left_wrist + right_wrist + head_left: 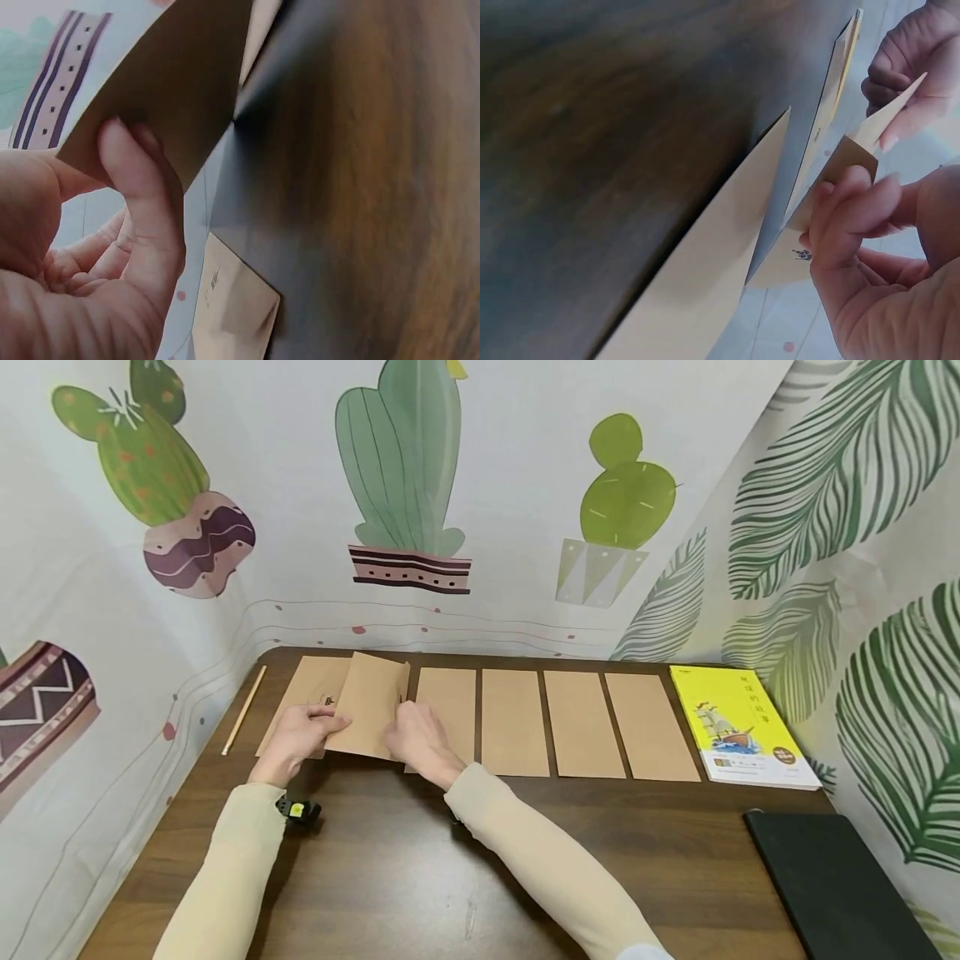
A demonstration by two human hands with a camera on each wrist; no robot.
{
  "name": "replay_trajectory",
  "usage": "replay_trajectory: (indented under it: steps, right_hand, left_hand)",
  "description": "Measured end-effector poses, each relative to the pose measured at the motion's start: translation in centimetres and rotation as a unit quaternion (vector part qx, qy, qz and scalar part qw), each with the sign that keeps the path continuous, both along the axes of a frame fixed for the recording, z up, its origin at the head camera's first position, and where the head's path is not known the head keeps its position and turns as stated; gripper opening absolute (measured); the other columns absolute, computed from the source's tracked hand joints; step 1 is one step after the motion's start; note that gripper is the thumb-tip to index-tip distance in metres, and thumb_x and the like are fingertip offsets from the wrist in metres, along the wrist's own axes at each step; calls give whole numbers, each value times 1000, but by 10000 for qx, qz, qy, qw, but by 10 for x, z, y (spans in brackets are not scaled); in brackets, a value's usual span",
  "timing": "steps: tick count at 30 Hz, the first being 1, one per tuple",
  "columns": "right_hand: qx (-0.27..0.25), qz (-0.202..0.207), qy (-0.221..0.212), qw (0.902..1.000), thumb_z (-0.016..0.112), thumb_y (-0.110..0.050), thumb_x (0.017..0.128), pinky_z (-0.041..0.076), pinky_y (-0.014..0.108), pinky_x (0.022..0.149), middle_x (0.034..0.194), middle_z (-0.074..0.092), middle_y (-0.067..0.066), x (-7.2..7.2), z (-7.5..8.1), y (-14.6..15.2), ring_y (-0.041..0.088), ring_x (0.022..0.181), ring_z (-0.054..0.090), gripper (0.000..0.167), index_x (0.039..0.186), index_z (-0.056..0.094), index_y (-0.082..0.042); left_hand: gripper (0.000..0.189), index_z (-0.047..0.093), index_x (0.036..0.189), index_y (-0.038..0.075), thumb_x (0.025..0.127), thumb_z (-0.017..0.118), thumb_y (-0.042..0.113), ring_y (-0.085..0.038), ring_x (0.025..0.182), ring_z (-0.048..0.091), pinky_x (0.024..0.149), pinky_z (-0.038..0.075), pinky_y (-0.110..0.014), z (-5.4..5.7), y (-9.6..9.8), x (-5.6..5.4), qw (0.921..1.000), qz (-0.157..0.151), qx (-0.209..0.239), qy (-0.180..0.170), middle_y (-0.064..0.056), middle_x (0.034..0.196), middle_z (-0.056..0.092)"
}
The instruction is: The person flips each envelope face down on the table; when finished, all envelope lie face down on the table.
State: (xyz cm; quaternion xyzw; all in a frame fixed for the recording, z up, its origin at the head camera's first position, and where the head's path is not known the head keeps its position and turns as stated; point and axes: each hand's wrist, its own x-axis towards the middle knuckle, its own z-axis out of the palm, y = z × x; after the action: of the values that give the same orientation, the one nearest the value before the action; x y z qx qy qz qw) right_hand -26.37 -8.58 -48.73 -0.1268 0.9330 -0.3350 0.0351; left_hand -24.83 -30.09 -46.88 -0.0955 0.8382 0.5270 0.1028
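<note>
I've got a brown folder in both hands, up by the far edge of the table, toward its far left corner. My left hand pinches one side, thumb on top. My right hand pinches the other side, by the little black print. I can't tell if it's a booklet or just one folded paper.

It's thin, so if my two hands pull apart too hard, I think it could rip. If I squeeze crooked, it could get a bad crease. If one pinch slips, that side could flop down.

The marked brown piece is close by on the left, and a plain brown piece is close on the right. My knuckles could bump either one crooked. A big swing left could even knock the thin stick off the left edge.
</note>
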Motion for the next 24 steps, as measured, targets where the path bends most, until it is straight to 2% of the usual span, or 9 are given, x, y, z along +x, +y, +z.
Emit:
replay_trajectory:
  steps: [1, 2, 3, 9, 14, 18, 21, 23, 24]
  right_hand:
    - [-161, -4, -96, 9998, 60, -7, 97, 44, 30, 49, 59, 52, 1, 6, 9, 3, 15, 53, 48, 43, 57, 46, -17]
    - [-264, -38, -93, 9996, 60, -7, 97, 42, 28, 47, 58, 50, 0, 8, 11, 5, 13, 52, 46, 45, 56, 45, -17]
    - [-448, -49, -235, 9987, 61, -6, 98, 40, 27, 45, 55, 49, 0, 14, 23, 9, 13, 49, 45, 47, 55, 44, -17]
    - [-938, -387, -488, 9936, 64, -21, 107, 29, 21, 40, 46, 36, -9, 20, 25, 16, 5, 40, 35, 59, 52, 40, -20]
    - [-1236, -629, -769, 9874, 73, -25, 101, 30, 22, 43, 47, 37, -10, 15, 18, 18, 6, 42, 35, 51, 60, 44, -19]
    - [-1584, -741, -1000, 9795, 78, -27, 95, 31, 23, 46, 49, 44, -9, 11, 13, 18, 7, 44, 38, 46, 61, 48, -21]
    - [-1894, -864, -1249, 9701, 81, -25, 93, 32, 23, 48, 53, 47, -8, 11, 14, 18, 7, 47, 40, 44, 63, 50, -20]
    - [-2025, -994, -1337, 9650, 83, -24, 92, 36, 23, 51, 57, 50, -7, 11, 15, 18, 8, 51, 43, 37, 69, 54, -20]
    - [-2077, -1048, -1465, 9615, 84, -22, 92, 38, 22, 53, 59, 52, -6, 14, 20, 19, 8, 52, 45, 33, 73, 56, -18]
  left_hand:
    - [56, 57, 144, -7, 103, 74, 28, -1, 58, 42, 58, 41, -23, 1, 0, 0, 9998, -23, 193, -56, 14, 73, 50]
    - [54, 56, 143, -6, 104, 73, 27, 0, 58, 41, 58, 40, -23, 1, 0, 0, 9995, -48, 313, -85, 16, 73, 48]
    - [52, 56, 142, -5, 104, 73, 27, 0, 58, 40, 58, 39, -23, 1, -1, 1, 9991, -63, 404, -89, 18, 73, 48]
    - [33, 59, 126, 4, 105, 73, 25, 2, 57, 39, 57, 40, -20, 3, -2, 2, 9968, -74, 798, -73, 20, 76, 51]
    - [19, 63, 114, 11, 105, 74, 23, 1, 53, 36, 55, 36, -20, 6, -1, 6, 9951, -104, 975, -122, 20, 74, 50]
    - [26, 62, 120, 7, 104, 75, 23, 1, 52, 33, 52, 33, -20, 8, 2, 7, 9957, -140, 911, -137, 19, 66, 44]
    - [40, 59, 131, -1, 104, 75, 24, 1, 55, 40, 54, 38, -19, 6, 5, 7, 9972, -156, 725, -121, 19, 69, 48]
    - [48, 57, 136, -5, 103, 76, 24, 2, 60, 47, 57, 43, -19, 5, 7, 7, 9981, -134, 592, -119, 19, 75, 54]
    - [51, 57, 138, -6, 102, 76, 24, 1, 64, 50, 59, 45, -19, 4, 7, 7, 9987, -126, 490, -118, 18, 79, 56]
